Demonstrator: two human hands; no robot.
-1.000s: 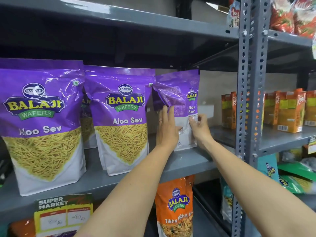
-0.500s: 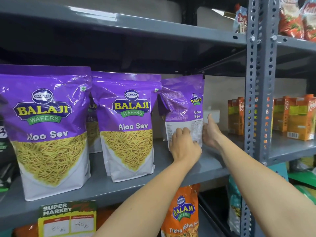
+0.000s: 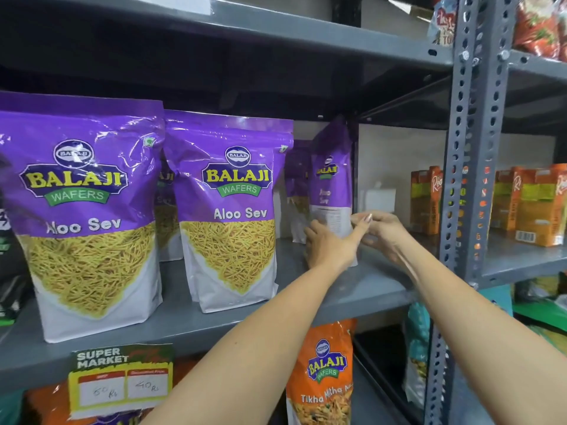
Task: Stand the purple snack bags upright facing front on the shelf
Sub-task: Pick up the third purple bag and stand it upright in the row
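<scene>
Two purple Aloo Sev bags stand upright facing front on the grey shelf [image 3: 352, 289]: one at the left [image 3: 86, 216] and one in the middle [image 3: 233, 210], with more purple bags behind them. A third purple bag [image 3: 333, 179] stands at the right, turned edge-on so its narrow side faces me. My left hand [image 3: 329, 245] grips its lower front. My right hand [image 3: 383, 233] touches the bag's lower right edge, fingertips meeting the left thumb. Another purple bag [image 3: 296, 185] stands just behind.
A perforated grey upright post [image 3: 469, 167] rises right of my hands. Orange cartons [image 3: 527, 200] fill the neighbouring shelf. An orange Balaji bag [image 3: 325, 372] and a price card [image 3: 122, 381] sit below. A white box [image 3: 377, 199] lies at the shelf's back.
The right-hand purple bag has turned from showing its back panel to standing edge-on. Both hands have dropped to its lower part and come together.
</scene>
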